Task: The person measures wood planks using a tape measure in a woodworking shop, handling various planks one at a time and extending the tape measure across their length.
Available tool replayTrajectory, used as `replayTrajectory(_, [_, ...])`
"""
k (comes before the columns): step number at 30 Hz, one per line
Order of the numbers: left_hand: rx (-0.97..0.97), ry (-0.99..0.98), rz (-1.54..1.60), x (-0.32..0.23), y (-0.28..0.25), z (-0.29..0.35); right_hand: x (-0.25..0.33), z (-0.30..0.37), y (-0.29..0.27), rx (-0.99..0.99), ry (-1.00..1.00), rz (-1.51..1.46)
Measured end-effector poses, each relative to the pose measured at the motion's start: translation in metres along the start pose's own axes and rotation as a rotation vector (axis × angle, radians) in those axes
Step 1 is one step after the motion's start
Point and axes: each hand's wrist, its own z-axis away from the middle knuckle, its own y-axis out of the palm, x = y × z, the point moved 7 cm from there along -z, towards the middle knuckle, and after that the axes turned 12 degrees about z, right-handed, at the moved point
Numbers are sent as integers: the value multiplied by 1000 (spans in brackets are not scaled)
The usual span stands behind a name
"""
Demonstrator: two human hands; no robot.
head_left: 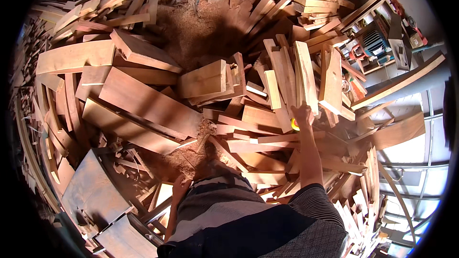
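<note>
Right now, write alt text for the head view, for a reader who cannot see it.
A person's right hand, with a small yellow object against it, is at the near end of a pale board. The left hand is low beside striped clothing. Around them lie jumbled timber pieces and sawdust.

From the wearer's head, I look steeply down through one wide fisheye, dark striped cloth clothing (267,222) close at lower centre.

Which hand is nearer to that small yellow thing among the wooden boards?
The right. The right hand is immediately beside the small yellow thing; the left hand is well away from it, lower and farther left in the picture.
</note>
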Motion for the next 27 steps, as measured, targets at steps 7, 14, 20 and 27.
replayTrajectory(7, [-99, -229, -14, 8, -31, 43, -61, -64, 1, -40, 61, 153])
replayTrajectory(14, [-212, -189, 181, -6, -28, 41, -74, -87, 33, 59, 120, 151])
replayTrajectory(20, [23, -81, 14, -85, 15, -25, -58, -82, 40, 370, -74, -472])
replayTrajectory(27, [271, 196, 160, -215, 72, -69, 65, 129, 10, 753, -275, -1333])
